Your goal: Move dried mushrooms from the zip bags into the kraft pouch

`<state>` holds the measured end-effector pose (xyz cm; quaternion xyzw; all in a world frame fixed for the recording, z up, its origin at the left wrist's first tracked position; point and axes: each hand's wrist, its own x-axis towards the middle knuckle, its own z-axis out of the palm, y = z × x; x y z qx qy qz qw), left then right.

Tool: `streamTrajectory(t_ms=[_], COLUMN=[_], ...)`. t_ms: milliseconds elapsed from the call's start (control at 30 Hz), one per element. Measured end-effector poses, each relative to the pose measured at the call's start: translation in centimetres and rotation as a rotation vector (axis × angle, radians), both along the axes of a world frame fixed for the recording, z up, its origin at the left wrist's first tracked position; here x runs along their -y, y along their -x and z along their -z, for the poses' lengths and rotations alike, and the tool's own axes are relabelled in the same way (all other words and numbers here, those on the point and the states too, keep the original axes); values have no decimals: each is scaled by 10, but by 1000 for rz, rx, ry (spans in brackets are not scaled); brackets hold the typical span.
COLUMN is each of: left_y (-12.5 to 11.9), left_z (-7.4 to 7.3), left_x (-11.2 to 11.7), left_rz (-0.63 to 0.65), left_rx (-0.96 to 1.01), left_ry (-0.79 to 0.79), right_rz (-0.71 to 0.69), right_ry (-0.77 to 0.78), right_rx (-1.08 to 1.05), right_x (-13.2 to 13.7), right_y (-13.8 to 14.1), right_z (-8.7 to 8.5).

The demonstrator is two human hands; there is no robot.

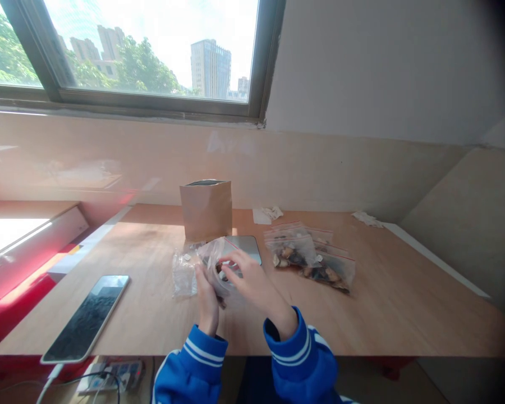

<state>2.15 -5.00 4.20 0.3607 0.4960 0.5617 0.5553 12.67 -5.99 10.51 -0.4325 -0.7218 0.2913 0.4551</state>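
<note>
My left hand (207, 300) grips a clear zip bag (212, 255) from its left side, holding it tilted above the table. Some dark and brown dried pieces show inside the bag. At the bag's open mouth, my right hand (250, 280) has its fingers bent inward and close together; what is between the fingertips is too small to make out. Just left of the held bag lies another clear plastic bag (184, 274), flat and crumpled. Behind both hands is a flat grey scale-like plate (248, 247), partly covered by the bag and hand.
A brown paper pouch (206, 210) stands open at the back. To the right lie several zip bags (326, 268) of dark and tan dried pieces. A phone (88, 317) with a cable rests near the left front edge. Crumpled tissue (272, 213) sits by the wall.
</note>
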Motion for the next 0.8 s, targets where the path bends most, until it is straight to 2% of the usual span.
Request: streamTrajectory(t_ms=[100,200,267,367,500,633,800], left_y=[3,8,13,21,31,39,44], left_z=[-4,-8,-10,-10,-8,-1,13], left_x=[-1,-2,-4,-8,-17,-26,-36], left_rz=[-57,33,123,190,255,366,406], left_rx=[96,193,172,152,308,425,533], left_ry=[-51,-132,-32,64,4,20,-15], right_rz=[-78,-167,-199,-183,-119,-75,-110], right_ry=[-24,-35,-32,16,145,233,165], right_rx=[71,75,54,-26,-130,-205,-269], right_x=[-16,-26,-29,-35,-48,-63,-81], right_y=[8,12,12,11,9,9,14], right_z=[0,5,11,19,24,24,22])
